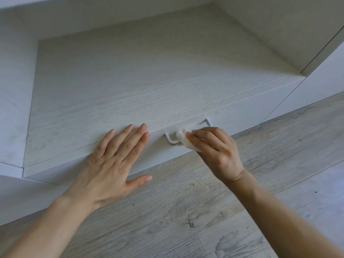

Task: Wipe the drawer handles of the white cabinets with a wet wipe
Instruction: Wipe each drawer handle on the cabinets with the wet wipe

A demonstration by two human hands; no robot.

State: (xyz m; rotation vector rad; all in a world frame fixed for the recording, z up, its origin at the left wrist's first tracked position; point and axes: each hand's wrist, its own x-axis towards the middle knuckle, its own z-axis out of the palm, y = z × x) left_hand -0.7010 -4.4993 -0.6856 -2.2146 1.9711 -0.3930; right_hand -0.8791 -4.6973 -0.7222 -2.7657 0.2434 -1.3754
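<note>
My right grip (217,150) pinches the wet wipe (189,143) on the drawer handle (170,140), mid-wipe. My left grip (109,161) lies flat, fingers straight, on the cabinet top (130,86). Next, I judge: slide toward the bar's ends.

Right hand (219,151) with wet wipe (188,141) on drawer handle (172,139), left hand (113,161) flat nearby.

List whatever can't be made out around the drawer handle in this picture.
1. Handle: in the head view its middle is hidden by the wipe and the right grip; only the two ends show.
2. Wipe: mostly bunched under that grip, and its wetness cannot be told.
3. Other handles: none in view; the cabinet is cut off by the left edge.
</note>
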